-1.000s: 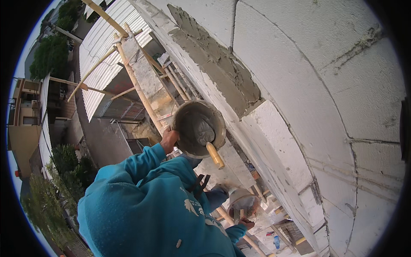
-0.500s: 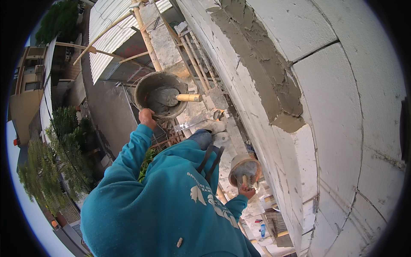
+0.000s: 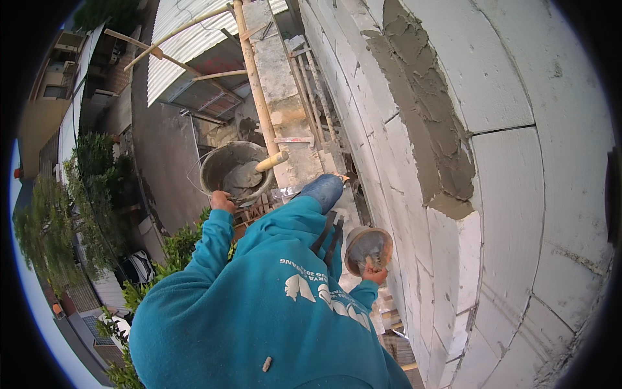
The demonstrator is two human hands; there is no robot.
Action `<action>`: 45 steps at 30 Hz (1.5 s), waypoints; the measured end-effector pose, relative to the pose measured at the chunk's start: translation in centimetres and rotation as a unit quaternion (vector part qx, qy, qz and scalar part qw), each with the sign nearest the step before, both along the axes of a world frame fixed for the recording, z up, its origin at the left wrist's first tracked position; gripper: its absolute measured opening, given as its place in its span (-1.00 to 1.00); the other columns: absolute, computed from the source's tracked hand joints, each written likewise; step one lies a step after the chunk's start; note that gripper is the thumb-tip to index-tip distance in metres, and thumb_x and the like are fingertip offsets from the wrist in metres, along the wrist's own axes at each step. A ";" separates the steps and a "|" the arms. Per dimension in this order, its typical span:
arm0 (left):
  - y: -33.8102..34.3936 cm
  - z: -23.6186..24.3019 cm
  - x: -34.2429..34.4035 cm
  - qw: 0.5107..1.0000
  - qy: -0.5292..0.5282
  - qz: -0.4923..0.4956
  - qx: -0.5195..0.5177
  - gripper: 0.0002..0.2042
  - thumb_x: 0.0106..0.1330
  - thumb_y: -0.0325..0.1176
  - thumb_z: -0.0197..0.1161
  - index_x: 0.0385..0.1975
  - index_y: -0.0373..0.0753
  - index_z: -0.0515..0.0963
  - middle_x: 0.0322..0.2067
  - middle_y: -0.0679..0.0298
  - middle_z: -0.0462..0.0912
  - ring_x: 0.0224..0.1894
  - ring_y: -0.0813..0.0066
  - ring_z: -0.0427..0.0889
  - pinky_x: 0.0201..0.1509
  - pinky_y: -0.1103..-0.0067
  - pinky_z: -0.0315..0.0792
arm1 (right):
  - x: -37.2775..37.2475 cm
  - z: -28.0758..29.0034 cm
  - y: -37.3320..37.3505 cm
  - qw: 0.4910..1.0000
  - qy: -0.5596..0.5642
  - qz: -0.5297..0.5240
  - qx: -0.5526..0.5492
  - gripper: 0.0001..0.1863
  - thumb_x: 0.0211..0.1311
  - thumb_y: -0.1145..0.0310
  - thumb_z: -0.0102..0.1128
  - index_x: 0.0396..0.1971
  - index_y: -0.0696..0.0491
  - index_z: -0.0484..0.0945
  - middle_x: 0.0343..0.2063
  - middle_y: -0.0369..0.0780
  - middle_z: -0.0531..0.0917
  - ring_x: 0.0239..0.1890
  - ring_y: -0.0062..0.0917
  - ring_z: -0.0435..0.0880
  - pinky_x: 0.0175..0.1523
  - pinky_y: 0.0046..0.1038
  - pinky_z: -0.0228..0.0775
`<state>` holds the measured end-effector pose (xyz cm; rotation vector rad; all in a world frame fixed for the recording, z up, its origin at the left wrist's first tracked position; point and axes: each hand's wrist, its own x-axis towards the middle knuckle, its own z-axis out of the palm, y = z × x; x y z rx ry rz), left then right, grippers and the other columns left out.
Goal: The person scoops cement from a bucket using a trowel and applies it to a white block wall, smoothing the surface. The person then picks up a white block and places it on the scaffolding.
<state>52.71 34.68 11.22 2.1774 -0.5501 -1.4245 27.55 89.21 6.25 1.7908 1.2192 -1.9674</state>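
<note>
My left hand [image 3: 222, 201] is closed on the rim of a round, mortar-smeared bucket [image 3: 208, 170] held out to the left. Inside the bucket lies grey wet mortar [image 3: 241, 180], and a trowel's wooden handle [image 3: 272, 161] sticks out over its right rim. Lower right, my right hand [image 3: 374, 270] grips the near rim of a smaller brownish bowl [image 3: 383, 243], with fingers reaching inside it. The bowl is tilted, and its inner wall is coated grey. What else the right fingers may hold is hidden.
A white block wall [image 3: 505, 168] rises along the right, with a wide band of grey mortar [image 3: 421, 123] on its ledge. Narrow scaffold planking [image 3: 285, 104] runs ahead, with a hammer-like tool [image 3: 295, 140] lying across it. A bamboo pole [image 3: 257, 91] borders its left, above a drop to the ground.
My view has shifted, and my leg has stepped forward along the planking. The bucket and the bowl stay in my hands; the bowl's opening has turned somewhat.
</note>
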 end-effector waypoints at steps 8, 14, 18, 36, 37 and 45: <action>-2.8 9.2 -8.5 0.983 -0.003 0.185 0.013 -0.64 0.12 -0.51 0.02 -0.07 -0.55 0.36 0.12 -0.27 0.33 0.00 -0.21 0.47 0.15 0.01 0.33 | -2.8 -2.0 -6.3 0.986 0.079 0.146 0.036 -0.76 0.21 0.14 0.07 -0.39 0.00 0.40 -0.57 -0.35 0.27 -0.44 -0.52 0.34 0.02 -0.28 0.36; -14.6 6.4 -11.4 0.986 -0.015 0.163 0.040 -0.57 0.12 -0.52 -0.01 0.02 -0.55 0.25 0.19 -0.26 0.28 0.08 -0.23 0.39 0.21 -0.01 0.24 | -8.5 -3.4 -18.3 0.996 0.050 0.033 0.069 -0.76 0.22 0.17 0.09 -0.53 -0.05 0.31 -0.65 -0.39 0.21 -0.53 -0.60 0.25 -0.23 -0.40 0.30; -25.1 -3.3 -10.4 0.979 -0.007 0.203 0.020 -0.68 0.09 -0.53 -0.01 -0.12 -0.50 0.33 0.15 -0.18 0.31 0.07 -0.21 0.37 0.15 -0.14 0.22 | -12.3 -6.6 -28.9 0.996 0.024 0.059 0.068 -0.74 0.25 0.17 0.07 -0.55 -0.02 0.34 -0.70 -0.40 0.22 -0.54 -0.62 0.26 -0.28 -0.43 0.24; -41.2 -4.5 -20.9 0.986 0.124 0.105 -0.036 -0.69 -0.08 -0.62 -0.05 -0.27 -0.27 0.38 -0.23 0.18 0.50 -0.19 0.11 0.52 0.00 0.11 0.49 | -28.0 -28.2 -91.7 0.788 0.136 0.596 -0.071 -0.69 0.29 0.14 0.00 -0.31 0.09 0.54 -0.42 -0.20 0.67 -0.40 -0.42 0.60 -0.20 -0.32 0.39; -39.9 -5.0 -20.1 0.986 0.114 0.117 -0.038 -0.68 -0.08 -0.62 -0.05 -0.26 -0.27 0.38 -0.22 0.18 0.50 -0.17 0.09 0.52 0.01 0.09 0.48 | -28.4 -26.7 -95.5 0.748 0.126 0.649 -0.053 -0.67 0.27 0.14 0.00 -0.29 0.11 0.55 -0.41 -0.19 0.68 -0.39 -0.41 0.61 -0.21 -0.32 0.40; -37.1 -7.3 -15.8 0.976 0.098 0.193 0.037 -0.52 -0.07 -0.63 -0.07 -0.03 -0.22 0.36 -0.04 0.13 0.47 -0.02 0.03 0.50 0.09 0.02 0.44 | -28.3 -30.5 -113.6 0.514 0.304 0.802 0.028 -0.68 0.21 0.18 -0.02 -0.21 0.08 0.57 -0.21 -0.03 0.66 -0.13 -0.19 0.63 -0.04 -0.24 0.42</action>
